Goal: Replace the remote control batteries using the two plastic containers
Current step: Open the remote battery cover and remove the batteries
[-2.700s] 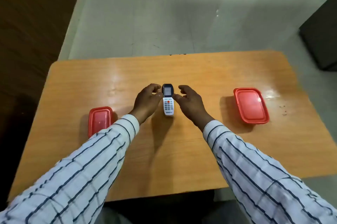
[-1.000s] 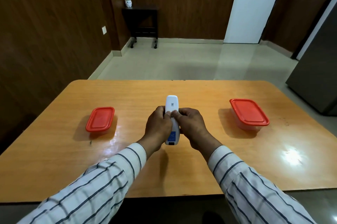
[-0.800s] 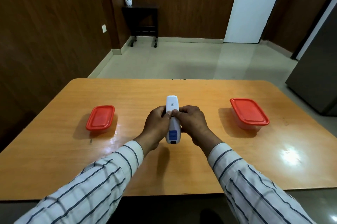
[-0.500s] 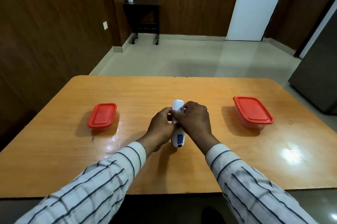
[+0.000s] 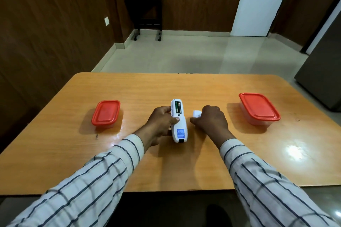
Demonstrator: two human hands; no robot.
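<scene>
Centre frame: my left hand [image 5: 161, 121] grips the remote [image 5: 178, 121], back up, batteries [image 5: 178, 107] exposed. My right hand [image 5: 210, 120] pinches its cover [image 5: 196, 113]. Lidded containers: left [image 5: 106, 113], right [image 5: 259, 107].

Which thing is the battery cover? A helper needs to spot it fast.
Start at the wooden table and find the right hand beside the upturned remote. The battery cover is the small white piece in its fingers, far smaller than either red-lidded box.
</scene>
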